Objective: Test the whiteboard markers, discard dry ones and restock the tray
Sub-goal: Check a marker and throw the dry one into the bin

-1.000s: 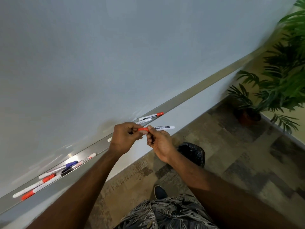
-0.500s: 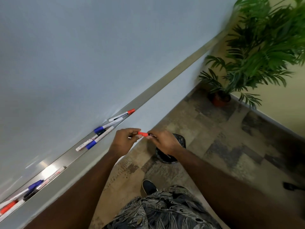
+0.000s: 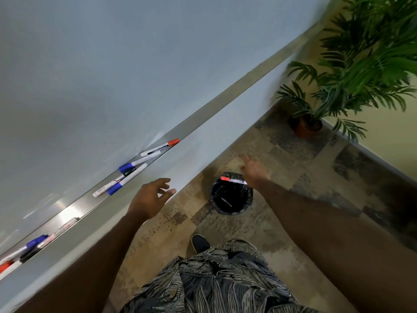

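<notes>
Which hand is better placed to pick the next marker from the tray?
Probably left. The left hand hangs open beside the tray, close to the blue-capped markers; the right hand is away by the bin.

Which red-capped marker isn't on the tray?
The red-capped marker over the far rim of the black bin, right beside the open right hand. The other red-capped markers lie on the tray.
</notes>
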{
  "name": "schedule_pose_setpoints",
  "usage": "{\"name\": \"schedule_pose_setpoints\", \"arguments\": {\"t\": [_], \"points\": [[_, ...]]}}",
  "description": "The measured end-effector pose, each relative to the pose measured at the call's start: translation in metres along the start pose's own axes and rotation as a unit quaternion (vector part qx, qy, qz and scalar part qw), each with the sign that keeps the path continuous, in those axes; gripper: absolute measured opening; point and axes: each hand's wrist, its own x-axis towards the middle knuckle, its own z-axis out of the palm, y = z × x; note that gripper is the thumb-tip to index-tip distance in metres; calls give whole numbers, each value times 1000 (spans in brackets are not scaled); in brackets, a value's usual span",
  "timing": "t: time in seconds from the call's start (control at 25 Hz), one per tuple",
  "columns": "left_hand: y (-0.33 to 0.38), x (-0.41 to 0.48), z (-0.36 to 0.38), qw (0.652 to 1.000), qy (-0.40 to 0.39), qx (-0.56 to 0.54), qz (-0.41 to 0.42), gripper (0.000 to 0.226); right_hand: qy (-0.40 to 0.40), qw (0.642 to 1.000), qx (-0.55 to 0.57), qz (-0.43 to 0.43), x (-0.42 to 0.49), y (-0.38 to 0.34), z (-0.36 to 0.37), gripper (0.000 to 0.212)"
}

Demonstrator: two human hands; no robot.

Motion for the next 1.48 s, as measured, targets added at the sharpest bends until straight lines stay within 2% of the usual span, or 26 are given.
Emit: {"name": "schedule_pose_setpoints", "arguments": {"t": [0.32,0.48,0.64,0.8,1.0,1.2,1.48], "points": [[-33,-23,7,998,26,58,6,47,3,1000,-21,-18,-19,2,10,48],[-42,-31,4,988,71,128,41,49,1,999,-12,-35,-24,-19,9,48],[-55,-40,-6,970,117,202,64,52,10,993,-8,-115,-31,-60,17,55],[-75,-52,-26,959,150,238,33,57,-7,976,-13,-216,-35,-116,35,62],[-106,-66,-49,950,173,259,-23,67,-34,946,-46,-320,-48,-189,54,58],[-135,-85,-62,947,165,262,-89,80,-58,922,-65,-378,-45,-254,67,46],[-157,-107,-76,938,170,278,-121,81,-47,893,-108,-434,-40,-340,73,29]]}}
